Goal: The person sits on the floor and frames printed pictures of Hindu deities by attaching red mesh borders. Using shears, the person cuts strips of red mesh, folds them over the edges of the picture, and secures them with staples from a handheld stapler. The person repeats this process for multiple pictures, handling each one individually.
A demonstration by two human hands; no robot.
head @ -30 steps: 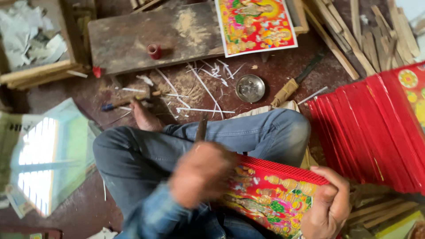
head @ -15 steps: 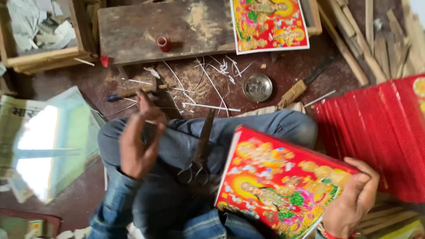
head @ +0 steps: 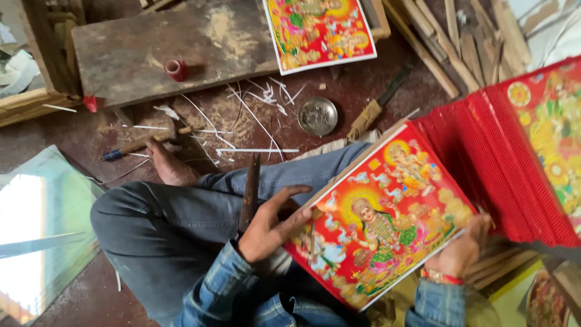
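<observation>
I sit cross-legged in blue jeans with a brightly coloured religious picture on a red-edged board (head: 387,218) across my lap. My left hand (head: 272,229) lies on its left edge, thumb on the upper side, fingers spread over the print. My right hand (head: 465,247) grips the board's lower right edge, a red thread bracelet on that wrist. A dark metal tool (head: 250,191), seen earlier as scissors, rests upright on my thigh just above the left hand, touching nothing but the jeans.
A stack of red-edged pictures (head: 514,151) leans at the right. A glass pane (head: 42,242) lies at left. Ahead are a wooden board (head: 200,42) with a red spool (head: 177,69), another print (head: 321,30), a metal dish (head: 318,116), hand tools, shavings and wooden strips (head: 460,36).
My left hand, raised and empty beside the scissors before, has come down onto the picture's left edge. The picture has swung up over my lap, with my right hand still on it.
</observation>
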